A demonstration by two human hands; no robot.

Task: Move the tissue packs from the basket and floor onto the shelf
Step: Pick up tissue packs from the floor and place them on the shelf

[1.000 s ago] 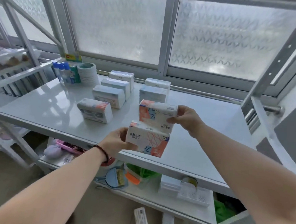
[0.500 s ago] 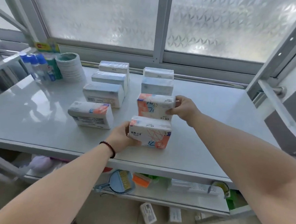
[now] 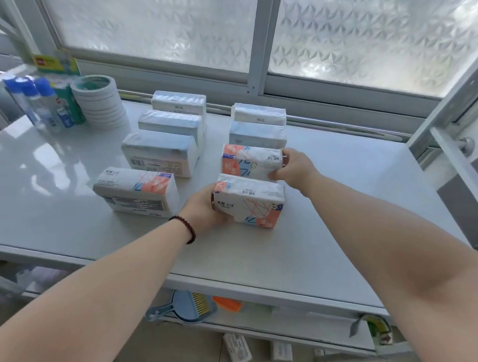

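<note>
On the white shelf [image 3: 343, 216] under the frosted window [image 3: 383, 35], tissue packs are standing in two columns — four on the left, four on the right. The left hand [image 3: 202, 206] is gripping the front right pack [image 3: 249, 200] by its left end, and it is resting on the shelf. The right hand [image 3: 292, 167] is clasping the right end of the pack behind it [image 3: 250, 162] — also set down. A beaded bracelet [image 3: 185, 228] is circling the left wrist.
</note>
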